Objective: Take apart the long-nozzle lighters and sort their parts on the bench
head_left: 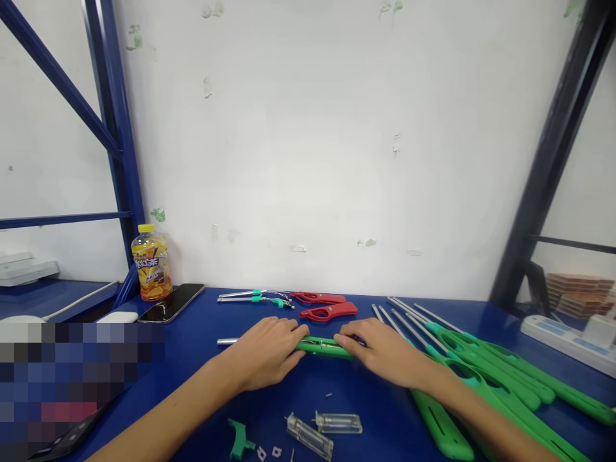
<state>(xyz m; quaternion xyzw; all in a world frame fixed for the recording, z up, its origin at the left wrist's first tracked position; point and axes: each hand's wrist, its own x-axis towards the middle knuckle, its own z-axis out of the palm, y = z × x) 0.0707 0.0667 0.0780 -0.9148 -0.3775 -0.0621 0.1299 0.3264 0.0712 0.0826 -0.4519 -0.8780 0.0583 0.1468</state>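
A green long-necked gas lighter (pixel 321 347) lies level between my hands, its metal tube pointing left. My left hand (pixel 272 350) is closed around its front part, near where the tube (pixel 227 342) comes out. With thumb and fingers, my right hand (pixel 373 346) grips the handle end. Part of the inner workings seems to show along the lighter's upper side. Closer to me lie two clear fuel tanks (pixel 338 423) (pixel 310 436), a green trigger (pixel 239 439), small white pieces (pixel 276 452) and a tiny metal pin (pixel 328 395).
Several green lighters (pixel 495 378) lie at the right. Two red handle shells (pixel 329 312) and metal tubes with wires (pixel 240 299) are at the back. A phone (pixel 172 303) and a drink bottle (pixel 152 263) stand left; a power strip (pixel 568 343) is far right.
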